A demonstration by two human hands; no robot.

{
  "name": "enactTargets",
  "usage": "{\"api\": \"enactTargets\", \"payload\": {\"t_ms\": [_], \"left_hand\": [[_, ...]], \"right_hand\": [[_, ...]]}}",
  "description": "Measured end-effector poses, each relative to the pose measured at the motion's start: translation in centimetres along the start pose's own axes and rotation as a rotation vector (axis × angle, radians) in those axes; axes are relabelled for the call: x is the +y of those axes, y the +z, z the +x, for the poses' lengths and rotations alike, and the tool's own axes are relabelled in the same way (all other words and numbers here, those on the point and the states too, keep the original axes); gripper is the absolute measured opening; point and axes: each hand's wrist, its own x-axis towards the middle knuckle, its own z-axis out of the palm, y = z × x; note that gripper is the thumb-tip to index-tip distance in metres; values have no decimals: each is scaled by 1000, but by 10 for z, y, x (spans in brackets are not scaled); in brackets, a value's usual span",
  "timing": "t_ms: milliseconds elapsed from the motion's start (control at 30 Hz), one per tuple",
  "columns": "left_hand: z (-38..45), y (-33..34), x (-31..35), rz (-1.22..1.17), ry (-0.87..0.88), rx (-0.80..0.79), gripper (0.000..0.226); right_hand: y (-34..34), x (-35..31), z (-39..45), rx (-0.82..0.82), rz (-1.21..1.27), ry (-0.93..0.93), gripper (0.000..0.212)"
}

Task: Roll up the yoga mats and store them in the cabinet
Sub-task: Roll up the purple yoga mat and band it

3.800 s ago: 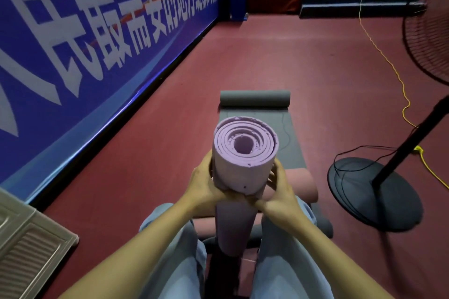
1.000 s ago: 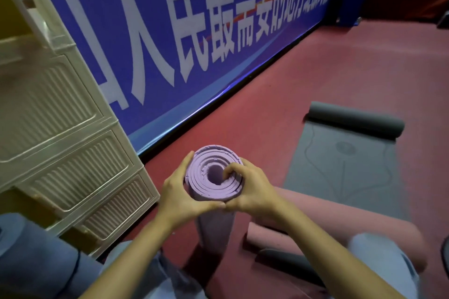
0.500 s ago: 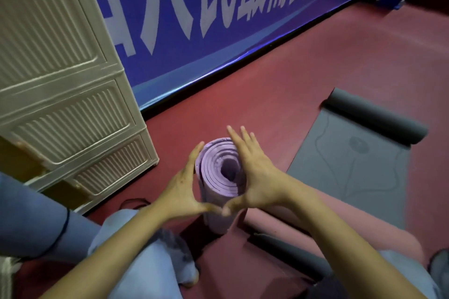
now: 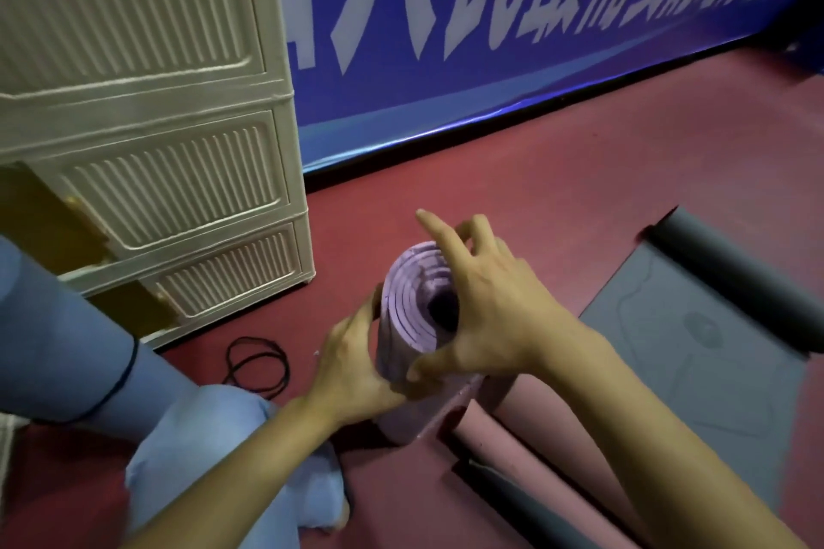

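Hands on the roll: right hand (image 4: 486,303) sits over the top end of the purple yoga mat (image 4: 417,339), thumb hooked on the near side, forefinger sticking out straight, other fingers half-curled over the spiral. Left hand (image 4: 352,363) is on the left side of the roll, fingers laid along it, thumb side hidden, so I can't tell whether it wraps or only presses.

Mat stands on end on the red floor (image 4: 512,201), tilted slightly, just in front of the knees, near the cream cabinet (image 4: 178,192).

Handling, my read: foam, light, squashy, grippy surface, thick layers. Spiral looks loose and uneven at the end, so it likely springs open if released. Best hold is round the mid-body with the whole palm, pinning the outer flap; pinching at the end only would probably telescope the layers.

Black elastic band (image 4: 256,363) lies on the floor beside the left hand, likely meant to tie it. A pink rolled mat (image 4: 535,437) and a half-rolled grey mat (image 4: 695,352) lie to the right.
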Motion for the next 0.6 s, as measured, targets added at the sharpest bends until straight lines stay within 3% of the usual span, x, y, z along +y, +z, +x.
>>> {"api": "enactTargets", "payload": {"t_ms": [67,167,267,333,433,500,600], "left_hand": [[-1,1,-3,-29,-60,-54,114],[5,-13,-27,-14,-117,-334,114],[38,-53,-84,171,-189,-533,83],[54,-78,-129,300,-423,-568,89],[44,-94,-203,484,-796,-476,56],[20,-92,-249,511,-907,-524,40],[-4,-80,-291,462,-1014,-699,40]], "right_hand": [[14,-1,4,-30,-39,20,143],[33,1,11,-84,-156,71,134],[15,-3,34,-115,-82,13,124],[12,-9,48,-123,-71,-34,122],[26,-18,66,-53,-122,-11,123],[34,-26,77,-31,-196,-8,123],[39,-42,96,-37,-268,-58,121]]}}
